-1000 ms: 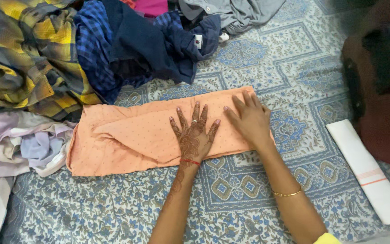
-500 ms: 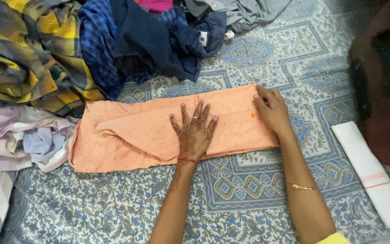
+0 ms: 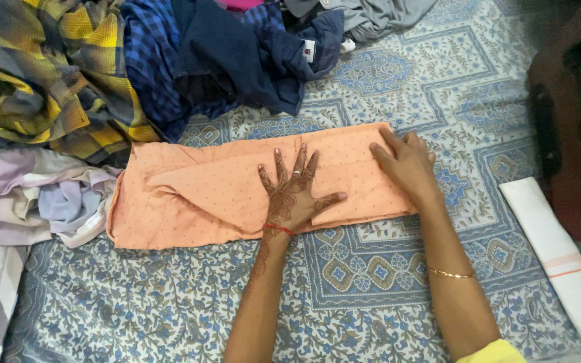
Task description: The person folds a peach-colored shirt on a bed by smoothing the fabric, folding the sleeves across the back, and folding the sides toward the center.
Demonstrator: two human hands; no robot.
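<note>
Both hands lie flat, nothing pinched: left hand [image 3: 295, 191], patterned with henna, fingers spread, palm pressing the middle of the folded orange cloth [image 3: 237, 191]; right hand [image 3: 405, 165] resting open on the cloth's right end, fingers together, pointing left. Cloth lies as a long strip across the patterned blue bedsheet [image 3: 371, 269], a diagonal fold ridge running left of the left hand. To smooth it well, I'd judge: keep the left palm anchoring, sweep wrinkles outward, line up the edges. Beyond the fingertips, a heap: navy and blue checked clothes [image 3: 237, 60], yellow plaid garment [image 3: 42, 74]. Left of the cloth, pale lilac fabric [image 3: 35, 202]. Well right of the right hand, a folded white cloth [image 3: 559, 259].
</note>
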